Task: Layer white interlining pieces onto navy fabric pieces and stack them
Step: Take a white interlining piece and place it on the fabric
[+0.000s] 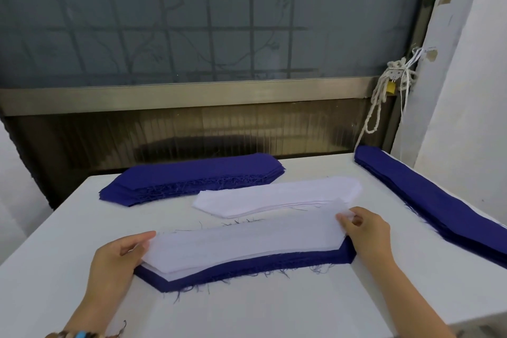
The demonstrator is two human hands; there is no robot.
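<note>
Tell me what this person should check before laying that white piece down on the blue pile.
1. Left hand holds the left end of the thin white interlining piece: ok.
2. Right hand pinches the right end: ok.
3. Piece sits over the near stack of navy fabric pieces: ok.
4. Edges matched to the layer below: not ok, another white layer peeks out under the left tip.
5. Piece lying flat, without creases: cannot tell.
6. Pile of spare white interlining pieces ready just behind: ok.
</note>
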